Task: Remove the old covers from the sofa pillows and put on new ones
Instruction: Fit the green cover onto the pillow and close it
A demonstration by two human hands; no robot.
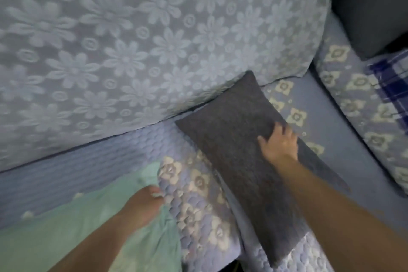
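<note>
The grey pillow (238, 157) lies on the sofa seat (344, 139), right hand (279, 143) grasping its right edge. The left hand (143, 207) clutches the green cover (66, 227) on the near left. Best to find the pillow's opening first. Motion blur hides any zip, and the left fingers are hard to make out.

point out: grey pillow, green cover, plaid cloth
grey pillow (234, 139), head view, middle of its top face.
green cover (72, 223), head view, flat part left of the left hand.
plaid cloth (390, 77), head view, blue-and-white patch at the right edge.
</note>
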